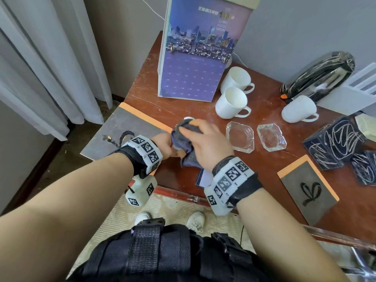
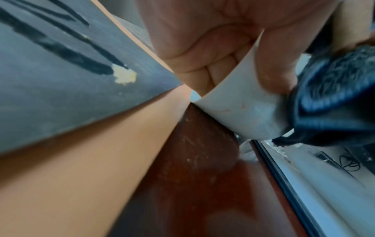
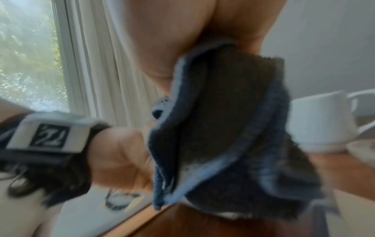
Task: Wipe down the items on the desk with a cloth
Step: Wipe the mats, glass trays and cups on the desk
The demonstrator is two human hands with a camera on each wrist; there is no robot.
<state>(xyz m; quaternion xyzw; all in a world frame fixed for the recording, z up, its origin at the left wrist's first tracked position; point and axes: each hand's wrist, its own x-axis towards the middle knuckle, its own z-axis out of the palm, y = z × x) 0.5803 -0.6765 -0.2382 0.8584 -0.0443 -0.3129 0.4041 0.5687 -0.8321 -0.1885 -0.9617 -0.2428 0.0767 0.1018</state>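
Over the desk's front left part, my left hand [image 1: 163, 145] grips a white cup [image 1: 188, 119], of which only the rim shows in the head view. In the left wrist view my fingers [image 2: 205, 48] curl round the cup's [image 2: 239, 109] white wall just above the wood. A dark blue cloth [image 1: 186, 141] is wrapped over the cup, and my right hand [image 1: 205, 139] holds it there with fingers curled over the top. The cloth [image 2: 332, 96] covers the cup's right side. From the right wrist the cloth [image 3: 223, 128] hangs blurred beside my left hand [image 3: 121, 157].
On the red-brown desk [image 1: 142, 94] stand a tall calendar [image 1: 199, 53], three white mugs [image 1: 232, 102], two glass ashtrays [image 1: 240, 137], a black scribbled kettle [image 1: 319, 76] and dark boxes [image 1: 333, 143]. Grey notebooks lie left [image 1: 126, 129] and right [image 1: 307, 190]. Curtains hang at the left.
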